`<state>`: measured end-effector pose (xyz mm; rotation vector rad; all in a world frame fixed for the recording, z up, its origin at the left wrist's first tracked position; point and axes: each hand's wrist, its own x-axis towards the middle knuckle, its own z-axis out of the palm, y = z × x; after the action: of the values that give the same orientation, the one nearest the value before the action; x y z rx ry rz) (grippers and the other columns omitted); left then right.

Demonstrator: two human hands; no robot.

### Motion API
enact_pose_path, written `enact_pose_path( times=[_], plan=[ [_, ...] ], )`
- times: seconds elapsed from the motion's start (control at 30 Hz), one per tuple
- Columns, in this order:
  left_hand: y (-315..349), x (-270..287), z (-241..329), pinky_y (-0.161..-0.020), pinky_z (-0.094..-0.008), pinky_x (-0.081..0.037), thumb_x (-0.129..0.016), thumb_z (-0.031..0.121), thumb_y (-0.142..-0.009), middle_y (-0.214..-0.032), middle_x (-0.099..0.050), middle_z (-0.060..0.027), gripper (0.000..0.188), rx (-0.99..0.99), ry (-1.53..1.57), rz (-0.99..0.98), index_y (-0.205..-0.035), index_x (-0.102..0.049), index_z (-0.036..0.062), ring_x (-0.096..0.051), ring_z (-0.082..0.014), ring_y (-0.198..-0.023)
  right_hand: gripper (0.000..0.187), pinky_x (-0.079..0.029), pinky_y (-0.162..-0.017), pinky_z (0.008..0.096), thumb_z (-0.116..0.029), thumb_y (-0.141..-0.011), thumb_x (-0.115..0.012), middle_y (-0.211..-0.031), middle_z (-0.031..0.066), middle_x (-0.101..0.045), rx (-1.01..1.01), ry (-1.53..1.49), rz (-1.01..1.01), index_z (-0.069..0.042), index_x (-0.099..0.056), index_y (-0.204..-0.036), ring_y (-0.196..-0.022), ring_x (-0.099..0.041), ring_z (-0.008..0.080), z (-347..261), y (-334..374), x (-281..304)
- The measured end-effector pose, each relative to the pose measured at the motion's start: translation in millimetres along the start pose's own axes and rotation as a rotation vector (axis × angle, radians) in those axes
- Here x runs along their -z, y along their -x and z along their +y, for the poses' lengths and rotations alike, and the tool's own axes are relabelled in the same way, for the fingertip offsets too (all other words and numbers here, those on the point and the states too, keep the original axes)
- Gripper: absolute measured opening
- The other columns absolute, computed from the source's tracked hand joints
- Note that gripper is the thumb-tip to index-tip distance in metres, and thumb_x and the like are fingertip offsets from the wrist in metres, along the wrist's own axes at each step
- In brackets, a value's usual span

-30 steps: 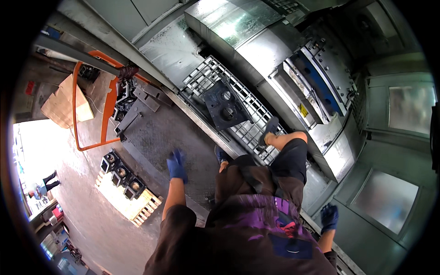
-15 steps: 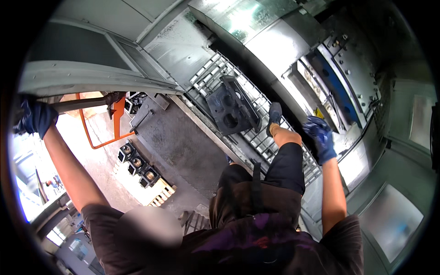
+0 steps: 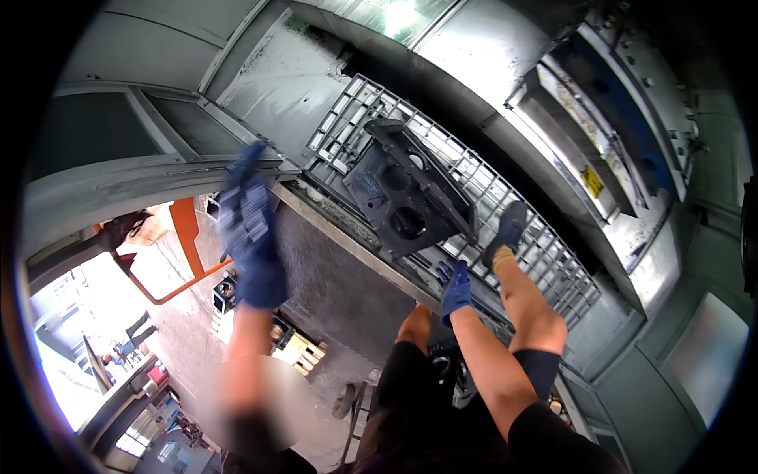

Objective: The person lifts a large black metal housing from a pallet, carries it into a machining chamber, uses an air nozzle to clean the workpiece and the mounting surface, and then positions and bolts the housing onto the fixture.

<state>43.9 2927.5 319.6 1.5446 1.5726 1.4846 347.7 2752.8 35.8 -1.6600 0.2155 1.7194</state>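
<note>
A dark metal casting point(image 3: 387, 189) with round openings and a raised wall along one side lies tilted on a metal grating point(image 3: 545, 249). My right hand point(image 3: 455, 294), in a blue glove, is just beyond the casting's near right corner, fingers spread and nothing in them; whether it touches the edge below it I cannot tell. Over at the left, my left hand point(image 3: 253, 237), also blue-gloved, is in front of the grey machine frame, its fingers smeared by motion. No object shows in it.
My shoe point(image 3: 509, 225) stands on the grating beside the casting. Beyond lies a machine bay with a bright metal block point(image 3: 568, 142). A grey panel frame point(image 3: 103, 178), an orange metal bracket point(image 3: 187, 237) and a wooden pallet point(image 3: 300, 352) with dark parts are at left.
My left hand has come off the dark bar at the far left and swung right. My right hand has moved left from beside the machine bay to near the casting. The view has shifted.
</note>
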Motion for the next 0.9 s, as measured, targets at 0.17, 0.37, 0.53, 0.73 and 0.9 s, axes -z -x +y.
enact_pose_path(
  times=[0.17,0.37,0.53,0.73,0.9],
  plan=[
    [48.0,-101.3,-197.3,-0.088,-0.0392,-0.044,-0.054,0.028,-0.093,-0.108,-0.061,-0.0196,0.033,0.339,-0.364,-0.081,-0.112,-0.06,0.0014,-0.058,-0.0325,-0.099,0.067,-0.027,-0.106,0.0421,-0.059,-0.093,-0.036,-0.137,0.0106,-0.046,-0.023,-0.433,-0.122,-0.006,-0.044,-0.133,-0.124,-0.043,0.0292,44.3,-71.2,-22.0],
    [63.7,-153.4,-306.9,-0.077,-0.0494,-0.043,-0.042,0.04,-0.094,-0.087,-0.062,-0.0265,0.047,0.475,-0.71,-0.149,-0.088,-0.064,-0.0001,-0.057,-0.0443,-0.085,0.058,-0.03,-0.107,0.0391,-0.049,-0.094,-0.042,-0.137,0.0109,-0.045,0.491,0.032,-0.214,-0.006,-0.045,-0.132,-0.124,-0.042,0.0272,36.3,-95.4,-57.5],
    [62.3,-141.0,-305.9,-0.072,-0.0482,-0.044,-0.046,0.031,-0.089,-0.083,-0.061,-0.0265,0.036,0.316,-0.842,-0.266,-0.085,-0.063,-0.0011,-0.057,-0.0435,-0.082,0.042,-0.039,-0.099,0.0375,-0.031,-0.095,-0.046,-0.128,0.0136,-0.051,0.855,1.09,-0.038,-0.004,-0.048,-0.127,-0.115,-0.049,0.0283,23.5,-102.3,-62.7],
    [81.3,-147.6,-302.0,-0.084,-0.0462,-0.04,-0.052,0.022,-0.085,-0.108,-0.055,-0.028,0.035,0.418,-0.839,-0.335,-0.109,-0.052,-0.0038,-0.05,-0.0436,-0.101,0.036,-0.039,-0.099,0.0335,-0.024,-0.098,-0.041,-0.122,0.0112,-0.055,0.384,-0.334,-0.267,-0.004,-0.049,-0.127,-0.113,-0.051,0.0233,-12.0,-134.0,-35.3],
    [103.1,-180.1,-290.1,-0.076,-0.0449,-0.046,-0.054,0.025,-0.087,-0.091,-0.063,-0.0226,0.031,0.512,-0.736,-0.078,-0.1,-0.061,-0.0023,-0.058,-0.0412,-0.086,0.04,-0.039,-0.1,0.0334,-0.032,-0.097,-0.043,-0.118,0.01,-0.059,0.017,-0.57,-0.174,-0.003,-0.053,-0.124,-0.11,-0.054,0.0235,-102.2,-149.9,-21.2]
  ],
)
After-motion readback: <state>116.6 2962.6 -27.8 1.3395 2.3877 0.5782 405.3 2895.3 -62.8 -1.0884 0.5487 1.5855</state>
